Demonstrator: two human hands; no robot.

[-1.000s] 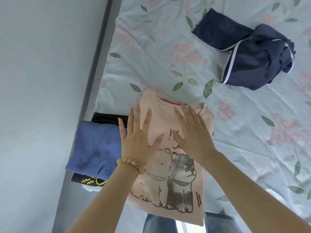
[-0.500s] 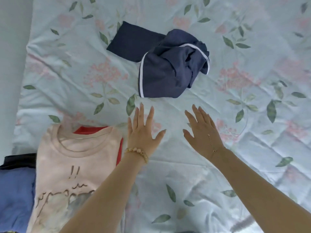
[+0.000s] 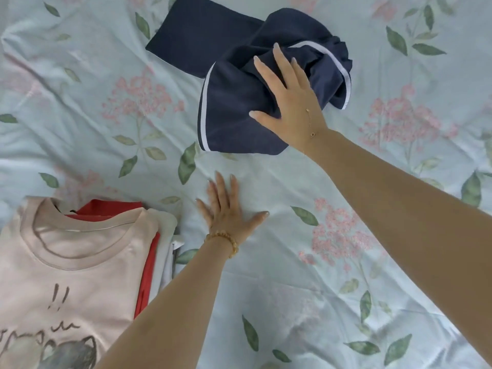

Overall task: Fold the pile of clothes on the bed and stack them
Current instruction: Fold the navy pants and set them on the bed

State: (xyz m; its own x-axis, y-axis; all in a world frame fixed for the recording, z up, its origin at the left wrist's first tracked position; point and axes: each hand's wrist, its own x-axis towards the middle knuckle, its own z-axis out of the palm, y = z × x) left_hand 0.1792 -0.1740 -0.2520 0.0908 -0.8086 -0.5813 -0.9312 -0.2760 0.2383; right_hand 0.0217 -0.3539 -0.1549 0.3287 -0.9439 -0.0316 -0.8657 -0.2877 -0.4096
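Note:
A crumpled navy garment with white piping (image 3: 234,113) lies on the floral bed sheet (image 3: 306,275) at the upper middle. My right hand (image 3: 288,98) lies on top of it with fingers spread and straight. My left hand (image 3: 229,211) rests flat on the sheet below the navy garment, fingers straight, a bead bracelet on the wrist. At the lower left sits a stack of folded clothes: a pink shirt with a cartoon print (image 3: 77,278) on top, a red piece (image 3: 147,278) and a white piece (image 3: 166,251) showing under its right edge.
A flat navy piece (image 3: 194,38) lies just behind and left of the crumpled garment, partly under it. Bare floral sheet stretches across the right half and the upper left of the bed.
My view has swung right, away from the stack. My right hand has reached forward from above the sheet onto the navy garment. My left hand has come down flat on the sheet.

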